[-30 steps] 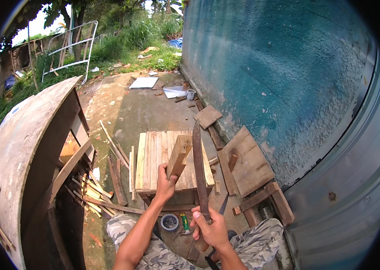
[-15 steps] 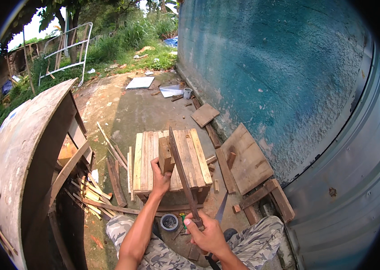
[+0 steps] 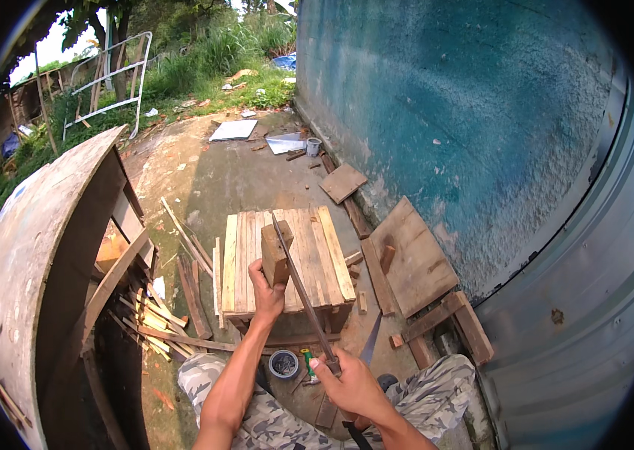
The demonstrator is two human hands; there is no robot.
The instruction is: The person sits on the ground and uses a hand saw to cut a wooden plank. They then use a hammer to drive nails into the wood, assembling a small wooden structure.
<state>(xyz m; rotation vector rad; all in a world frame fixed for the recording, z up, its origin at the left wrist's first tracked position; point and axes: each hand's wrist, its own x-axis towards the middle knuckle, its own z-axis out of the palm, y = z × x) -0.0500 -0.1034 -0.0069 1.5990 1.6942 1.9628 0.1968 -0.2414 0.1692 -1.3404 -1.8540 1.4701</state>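
Observation:
My left hand (image 3: 267,292) is closed round the lower end of a short wooden block (image 3: 274,247), holding it upright at the wooden slatted box (image 3: 332,259) in front of me. My right hand (image 3: 353,386) grips a machete (image 3: 303,296) near my knees. Its long, dark blade slants away and to the left, its far end across the block's upper right edge; whether it touches the wood I cannot tell. Close by my right hand are a tool with a green and yellow handle (image 3: 308,360) and a dark tub (image 3: 283,364) of small grey pieces, perhaps nails.
A saw blade (image 3: 371,341) lies right of the box. Boards (image 3: 414,259) lean along the blue wall (image 3: 452,135). A large tilted wooden panel (image 3: 39,217) stands at the left, with split yellowish sticks (image 3: 153,324) beside it. A metal sheet (image 3: 572,330) borders the right.
The far end of the machete has shifted left, onto the block's edge, and my right hand has moved slightly right. The block has turned and tilted a little left in my left hand.

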